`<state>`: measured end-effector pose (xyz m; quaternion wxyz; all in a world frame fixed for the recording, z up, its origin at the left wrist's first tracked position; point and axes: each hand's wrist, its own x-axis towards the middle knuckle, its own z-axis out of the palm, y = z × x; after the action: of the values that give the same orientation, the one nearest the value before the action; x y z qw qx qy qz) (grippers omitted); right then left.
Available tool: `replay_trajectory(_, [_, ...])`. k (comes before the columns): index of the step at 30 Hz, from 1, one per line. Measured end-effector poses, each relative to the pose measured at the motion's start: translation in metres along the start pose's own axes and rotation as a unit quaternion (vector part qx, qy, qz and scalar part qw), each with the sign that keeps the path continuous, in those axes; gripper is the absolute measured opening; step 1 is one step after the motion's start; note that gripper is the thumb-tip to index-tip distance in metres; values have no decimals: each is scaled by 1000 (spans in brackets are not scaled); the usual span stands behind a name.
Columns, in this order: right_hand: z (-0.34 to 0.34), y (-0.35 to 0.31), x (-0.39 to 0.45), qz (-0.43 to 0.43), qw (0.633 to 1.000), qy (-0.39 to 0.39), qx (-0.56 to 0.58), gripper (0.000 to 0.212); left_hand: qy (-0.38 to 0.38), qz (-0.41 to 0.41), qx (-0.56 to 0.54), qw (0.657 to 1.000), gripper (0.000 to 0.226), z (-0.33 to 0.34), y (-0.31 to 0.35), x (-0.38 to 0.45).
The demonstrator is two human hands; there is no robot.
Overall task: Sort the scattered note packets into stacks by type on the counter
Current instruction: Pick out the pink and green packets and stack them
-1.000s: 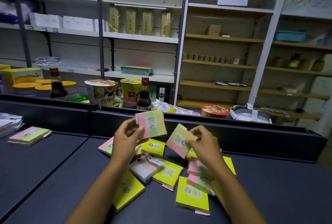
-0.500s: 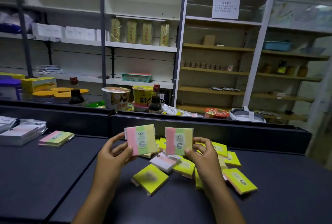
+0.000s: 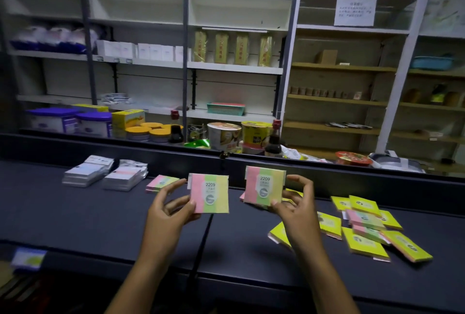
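Dark counter [image 3: 100, 215], full width of the foreground, low rear wall. Shelving [image 3: 236, 69] behind: boxes, gold packets, tubs, noodle cups, sauce bottles. Scattered pile of yellow and striped packets [image 3: 364, 228], right part of counter. Two white stacks [image 3: 105, 172], side by side, far left of counter. Small striped stack [image 3: 159, 183], just right of the white ones. Left hand [image 3: 168, 210], raised over counter, thumb and curled fingers pinching the lower left corner of a pink-green-yellow packet [image 3: 210, 194], label "2209", upright. Right hand [image 3: 295, 203], same height, fingers curled, thumb and fingertips gripping the right edge of a second striped packet [image 3: 264, 185], same label, upright, apart from the first.
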<state>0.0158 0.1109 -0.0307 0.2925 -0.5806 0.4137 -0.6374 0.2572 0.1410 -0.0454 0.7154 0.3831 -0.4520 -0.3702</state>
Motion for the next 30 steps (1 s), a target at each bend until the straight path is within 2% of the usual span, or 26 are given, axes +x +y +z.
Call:
replay_trajectory(3, [29,-5,-1,-17,1000,-23,0,57,10,7,2,1000,41,-25,9,5])
replay_trajectory(9, [87,-6,12,-21,997,-73,16,47,51,23,19,998,35,-69,18,30])
replay_trajectory(16, [137,5,41,-20,991,-132,28,43,70,37,60,995,25,-99,13,69])
replay_trajectory(23, [171,17,68,-8,990,-134,39,42,71,20,94,993,23,-116,-4,113])
replay_trajectory(30, [207,32,92,7,993,-116,19,46,12,-27,209,977,26,-130,-37,179])
